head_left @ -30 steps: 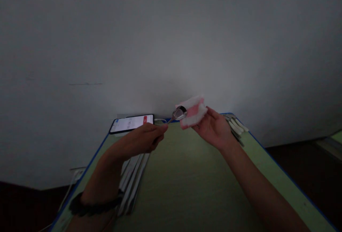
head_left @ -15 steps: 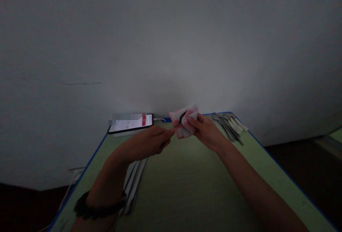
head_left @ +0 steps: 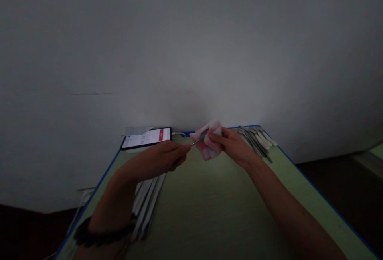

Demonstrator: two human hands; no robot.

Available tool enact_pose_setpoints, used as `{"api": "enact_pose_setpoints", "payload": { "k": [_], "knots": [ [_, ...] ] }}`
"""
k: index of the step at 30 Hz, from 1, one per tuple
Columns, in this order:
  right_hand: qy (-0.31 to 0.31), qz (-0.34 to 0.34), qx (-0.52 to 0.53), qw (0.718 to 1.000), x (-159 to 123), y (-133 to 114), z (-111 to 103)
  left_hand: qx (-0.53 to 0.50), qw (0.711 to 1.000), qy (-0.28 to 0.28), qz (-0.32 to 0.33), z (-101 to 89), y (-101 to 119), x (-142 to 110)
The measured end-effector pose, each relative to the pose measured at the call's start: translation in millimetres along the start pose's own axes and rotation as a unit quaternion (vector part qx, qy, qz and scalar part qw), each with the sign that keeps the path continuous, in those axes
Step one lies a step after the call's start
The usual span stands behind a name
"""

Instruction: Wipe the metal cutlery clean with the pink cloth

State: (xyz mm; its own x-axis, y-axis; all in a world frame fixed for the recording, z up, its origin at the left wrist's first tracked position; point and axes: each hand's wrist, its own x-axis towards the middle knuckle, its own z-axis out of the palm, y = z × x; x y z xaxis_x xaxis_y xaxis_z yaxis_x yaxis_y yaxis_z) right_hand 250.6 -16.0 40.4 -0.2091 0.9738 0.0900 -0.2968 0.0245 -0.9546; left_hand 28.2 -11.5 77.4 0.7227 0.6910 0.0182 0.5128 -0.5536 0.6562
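My left hand [head_left: 175,155] is closed on one end of a thin metal piece of cutlery [head_left: 195,142]. Its other end goes into a pink and white cloth [head_left: 207,154], so I cannot tell its exact kind. With fingers and thumb, my right hand [head_left: 231,144] pinches the cloth around that end. Both hands are raised over the far middle of the green table [head_left: 209,208]. Below my left forearm lie several long metal utensils [head_left: 149,208] side by side, partly hidden by the arm.
A phone [head_left: 149,137] with a lit screen rests at the far left, a white cable [head_left: 179,134] plugged into it. At the far right corner lies a pile of metal cutlery [head_left: 253,140], some with white handles. A grey wall [head_left: 191,60] rises behind the table's blue edge.
My left hand has drawn slightly left and more of the metal shaft shows between it and the cloth. The cloth has shifted and folded differently in my right hand.
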Motion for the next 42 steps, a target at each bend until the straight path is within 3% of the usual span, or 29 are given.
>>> {"api": "enact_pose_setpoints", "payload": {
  "k": [6,11,16,26,31,42],
  "knots": [
    [0.018,0.03,0.151,0.988,3,10,12,-0.017,0.998,-0.027,-0.051,1.2,10,2],
    [0.071,0.023,0.205,0.976,4,23,30,0.019,1.0,-0.018,-0.012,5.2,5,5],
    [0.081,0.017,0.173,0.982,4,19,29,0.01,0.999,-0.031,-0.031,8.1,2,7],
    [0.105,-0.082,0.052,0.99,8,14,11,-0.025,0.994,0.003,-0.108,6.3,18,6],
    [0.13,-0.107,0.038,0.985,9,21,15,-0.022,0.995,0.055,-0.085,3.8,16,6],
    [0.131,-0.092,0.038,0.986,6,22,18,0.011,0.998,0.038,-0.054,1.8,21,8]
  ]
}}
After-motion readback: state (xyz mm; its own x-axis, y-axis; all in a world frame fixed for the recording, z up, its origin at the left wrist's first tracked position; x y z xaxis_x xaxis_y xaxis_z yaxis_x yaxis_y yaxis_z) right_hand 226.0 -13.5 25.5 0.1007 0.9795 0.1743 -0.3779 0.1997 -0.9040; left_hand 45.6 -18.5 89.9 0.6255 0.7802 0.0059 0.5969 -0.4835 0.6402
